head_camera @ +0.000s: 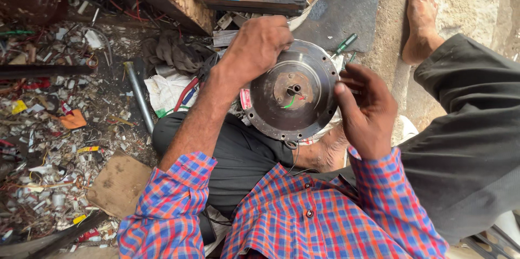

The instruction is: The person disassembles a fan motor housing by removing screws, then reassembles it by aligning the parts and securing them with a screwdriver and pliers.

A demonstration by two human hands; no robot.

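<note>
I see the round metal motor housing (294, 91) resting on my lap, above the crossed legs. My left hand (259, 45) grips its upper left rim, fingers closed over the edge. My right hand (367, 110) touches the right rim, fingers half curled. Short coloured wires (292, 100) protrude from the centre hub. A green-handled screwdriver (345, 44) lies on the floor just beyond.

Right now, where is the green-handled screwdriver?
In the head view, the green-handled screwdriver lies on the ground just beyond the upper right edge of the round metal disc, above the right hand and left of the bare foot.
</note>
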